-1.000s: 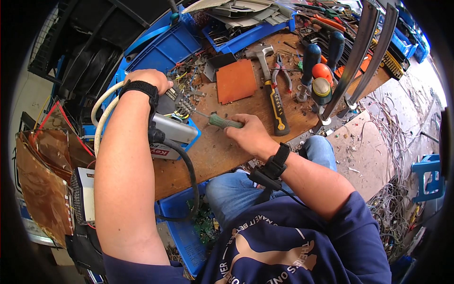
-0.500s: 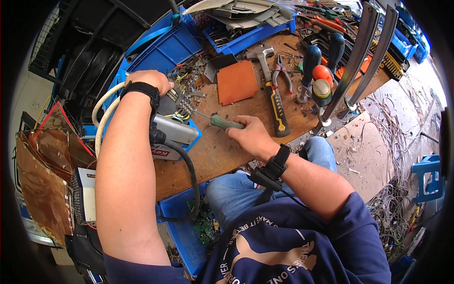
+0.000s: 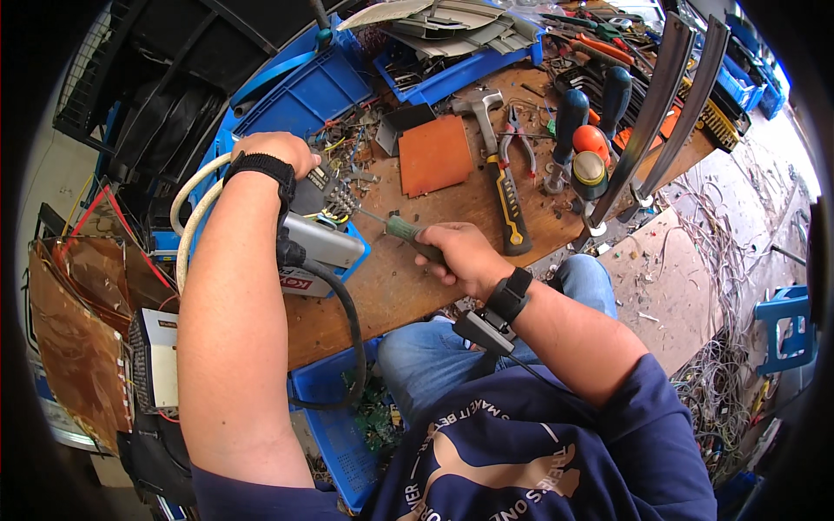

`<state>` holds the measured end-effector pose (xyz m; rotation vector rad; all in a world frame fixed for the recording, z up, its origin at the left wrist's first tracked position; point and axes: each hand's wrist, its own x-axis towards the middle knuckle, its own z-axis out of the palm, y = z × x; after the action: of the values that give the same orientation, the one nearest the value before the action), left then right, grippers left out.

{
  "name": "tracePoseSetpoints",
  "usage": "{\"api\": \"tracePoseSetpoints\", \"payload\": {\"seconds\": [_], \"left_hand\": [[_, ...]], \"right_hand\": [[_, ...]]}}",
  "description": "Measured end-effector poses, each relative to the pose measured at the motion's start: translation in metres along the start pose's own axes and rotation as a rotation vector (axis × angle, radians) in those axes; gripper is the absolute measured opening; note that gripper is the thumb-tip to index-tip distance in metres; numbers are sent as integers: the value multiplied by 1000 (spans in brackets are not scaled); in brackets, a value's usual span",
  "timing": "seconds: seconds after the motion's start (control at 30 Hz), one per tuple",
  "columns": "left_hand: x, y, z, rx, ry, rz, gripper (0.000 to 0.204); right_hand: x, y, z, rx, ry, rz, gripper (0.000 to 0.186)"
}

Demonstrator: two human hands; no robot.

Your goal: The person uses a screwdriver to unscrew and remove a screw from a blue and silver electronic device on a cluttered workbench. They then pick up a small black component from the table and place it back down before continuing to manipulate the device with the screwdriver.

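My left hand (image 3: 274,149) is closed on a dark component (image 3: 313,187) with a small terminal strip (image 3: 341,198), atop a silver-and-white device (image 3: 321,241) with blue edging; its fingertips are mostly hidden. Two pale hoses (image 3: 187,198) curve beside my left wrist. My right hand (image 3: 452,252) grips a green-handled screwdriver (image 3: 405,229), its shaft pointing into the terminal strip among short wires. Just right of my right hand lies a yellow-and-black hammer (image 3: 508,208), with red-handled pliers (image 3: 523,143) beside it. An orange square plate (image 3: 434,156) lies beyond the screwdriver on the wooden bench (image 3: 343,321).
Blue bins (image 3: 308,87) with scrap panels (image 3: 443,26) line the back. Tools and long metal bars (image 3: 651,113) crowd the right end. A bin of circuit boards (image 3: 382,421) sits below. Tangled cables (image 3: 721,391) and a blue stool (image 3: 782,326) are at right, copper-coloured sheets (image 3: 78,321) at left.
My right hand has rolled over on the screwdriver handle, showing more fingers beneath it, and sits slightly lower. My left hand has barely shifted.
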<state>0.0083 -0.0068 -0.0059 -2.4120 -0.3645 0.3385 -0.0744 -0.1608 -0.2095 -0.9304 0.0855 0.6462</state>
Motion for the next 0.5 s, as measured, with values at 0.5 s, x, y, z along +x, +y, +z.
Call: {"api": "tracePoseSetpoints", "payload": {"seconds": [0.5], "left_hand": [[3,0,1,24,13,9,57]], "right_hand": [[15,-15,-18,-418,8,-285,29]]}}
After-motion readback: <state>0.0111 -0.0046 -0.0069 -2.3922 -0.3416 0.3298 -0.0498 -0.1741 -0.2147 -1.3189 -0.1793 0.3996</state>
